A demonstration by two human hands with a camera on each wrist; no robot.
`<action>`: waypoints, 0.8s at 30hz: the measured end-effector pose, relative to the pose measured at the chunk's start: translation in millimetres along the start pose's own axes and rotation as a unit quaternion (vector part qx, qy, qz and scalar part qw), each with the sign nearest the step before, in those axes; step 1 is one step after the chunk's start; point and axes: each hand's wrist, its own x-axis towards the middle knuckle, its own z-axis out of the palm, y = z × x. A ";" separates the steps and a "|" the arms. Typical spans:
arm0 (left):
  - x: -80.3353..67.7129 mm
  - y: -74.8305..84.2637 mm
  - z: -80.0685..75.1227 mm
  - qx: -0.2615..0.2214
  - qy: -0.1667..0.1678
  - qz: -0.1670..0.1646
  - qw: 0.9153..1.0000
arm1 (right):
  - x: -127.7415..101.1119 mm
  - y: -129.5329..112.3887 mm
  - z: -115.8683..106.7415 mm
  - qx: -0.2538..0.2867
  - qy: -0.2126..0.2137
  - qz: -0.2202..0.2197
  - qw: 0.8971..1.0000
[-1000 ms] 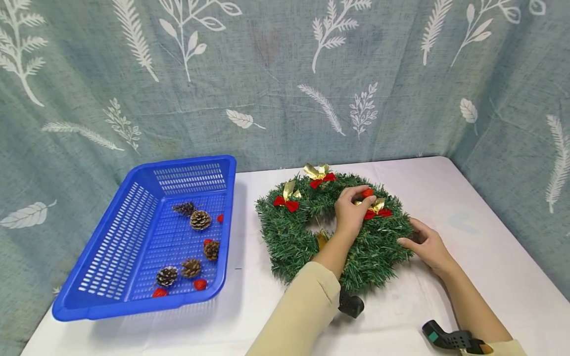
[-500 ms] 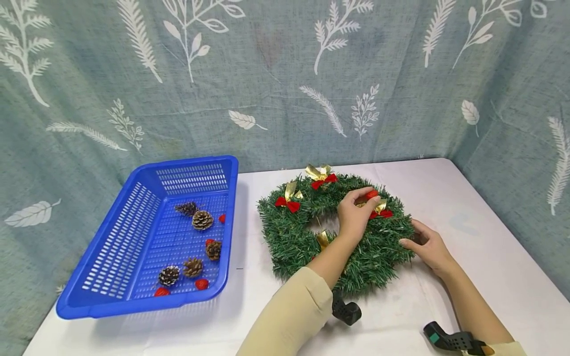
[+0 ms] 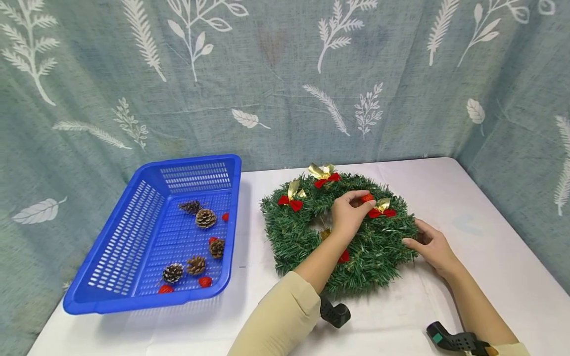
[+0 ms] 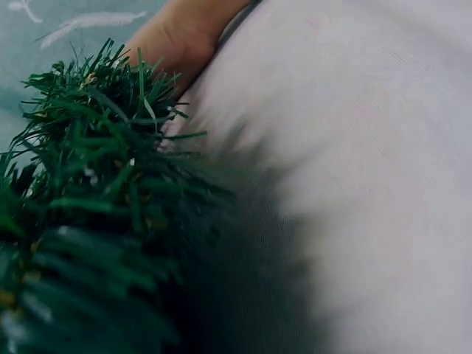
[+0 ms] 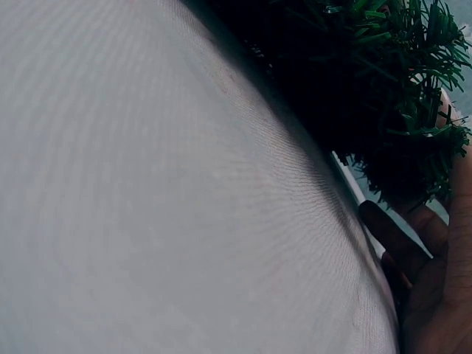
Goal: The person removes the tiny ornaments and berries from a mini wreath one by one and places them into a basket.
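Observation:
A green wreath [image 3: 289, 232] lies on the white table, with gold-and-red bows [image 3: 327, 179] around its ring. Over its back right part, my left hand [image 3: 349, 212] pinches a small red strawberry ornament [image 3: 367, 198] between thumb and fingers, just left of a bow [image 3: 382, 210]. My right hand [image 3: 434, 249] grips the wreath's right outer edge; in the right wrist view its fingers [image 5: 394, 236] reach under the greenery [image 5: 413, 133]. The left wrist view shows the wreath's needles [image 4: 96, 199] close up and part of a hand [image 4: 177, 44] behind them.
At the left stands a blue plastic basket [image 3: 111, 309] holding several pine cones [image 3: 206, 218] and red strawberry ornaments [image 3: 205, 282]. A patterned grey-green curtain [image 3: 276, 74] hangs behind the table [image 3: 249, 311]. Black wrist cameras [image 3: 336, 316] sit below the forearms.
My left hand, still pinching the strawberry, has shifted slightly left and away from the right-hand bow. A front bow shows more beside the forearm. The right hand keeps its place on the wreath.

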 end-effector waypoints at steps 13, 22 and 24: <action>-10.1 16.1 -26.5 -0.037 -0.046 -0.006 0.998 | -1.7 -2.0 -1.7 -0.012 0.004 -0.004 1.000; -15.7 15.7 -43.8 0.012 -0.086 0.000 0.996 | -0.8 -2.8 -0.2 -0.006 0.003 -0.007 1.000; -17.0 16.9 -47.5 0.029 -0.105 0.000 0.994 | -0.2 -2.6 -0.7 -0.006 0.003 -0.006 1.000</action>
